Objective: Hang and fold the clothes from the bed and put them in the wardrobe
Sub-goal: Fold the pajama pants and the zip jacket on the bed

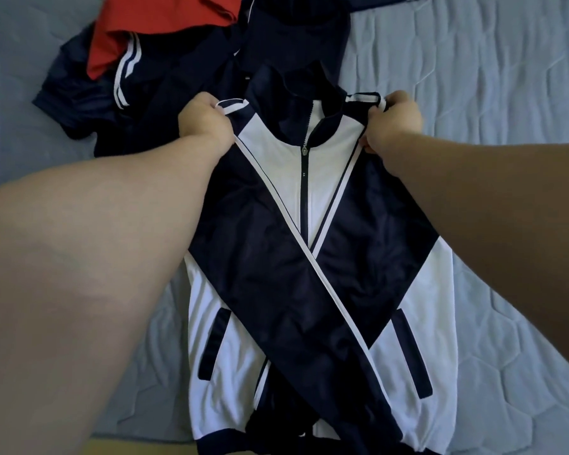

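A bedroom: quilted bed (473,67) strewn with clothes (184,80).

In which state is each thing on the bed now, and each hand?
jacket: zipped up, sleeves crossed over its front.
left hand: grips one jacket shoulder.
right hand: grips the other shoulder.
red garment: unfolded, on the navy pile.
navy pile: crumpled, not folded.

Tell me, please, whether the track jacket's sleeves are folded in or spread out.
Folded in: both navy sleeves lie crossed over the track jacket's zipped front.
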`<act>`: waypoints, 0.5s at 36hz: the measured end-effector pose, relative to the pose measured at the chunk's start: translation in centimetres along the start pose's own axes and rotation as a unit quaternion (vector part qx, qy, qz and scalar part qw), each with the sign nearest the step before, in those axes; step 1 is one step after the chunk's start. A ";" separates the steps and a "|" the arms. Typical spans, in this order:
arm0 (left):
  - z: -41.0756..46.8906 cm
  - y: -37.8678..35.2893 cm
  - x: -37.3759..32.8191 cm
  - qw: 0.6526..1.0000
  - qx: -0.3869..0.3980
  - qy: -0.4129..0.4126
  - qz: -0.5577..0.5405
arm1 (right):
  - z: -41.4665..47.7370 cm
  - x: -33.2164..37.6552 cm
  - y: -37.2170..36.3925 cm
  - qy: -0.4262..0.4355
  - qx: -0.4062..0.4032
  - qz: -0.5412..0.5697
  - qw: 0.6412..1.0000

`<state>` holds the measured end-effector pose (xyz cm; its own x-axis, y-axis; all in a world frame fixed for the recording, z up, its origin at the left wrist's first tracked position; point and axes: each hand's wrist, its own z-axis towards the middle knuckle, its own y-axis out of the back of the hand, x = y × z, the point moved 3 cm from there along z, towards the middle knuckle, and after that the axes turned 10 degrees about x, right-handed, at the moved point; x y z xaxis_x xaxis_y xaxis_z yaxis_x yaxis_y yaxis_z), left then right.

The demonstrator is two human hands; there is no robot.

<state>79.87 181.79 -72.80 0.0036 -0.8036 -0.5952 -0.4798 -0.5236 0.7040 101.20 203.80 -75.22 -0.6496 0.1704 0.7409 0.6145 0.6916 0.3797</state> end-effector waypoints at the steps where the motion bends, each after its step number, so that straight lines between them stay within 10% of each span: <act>1: -0.3 0.1 -0.1 1.000 0.000 -0.002 -0.004 | -0.3 0.0 0.1 0.002 0.001 0.003 1.000; 11: -8.9 1.3 1.8 0.994 0.060 -0.002 -0.089 | -8.7 -0.5 2.2 0.047 0.014 -0.070 0.996; 18: -18.9 1.9 7.5 0.992 0.041 -0.098 0.072 | -18.5 -6.0 2.9 0.110 0.077 -0.152 0.979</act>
<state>95.56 169.39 -68.60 -0.2362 -0.7939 -0.5603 -0.5325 -0.3766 0.7580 115.17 191.84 -68.32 -0.6690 -0.2030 0.7150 0.3230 0.7871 0.5256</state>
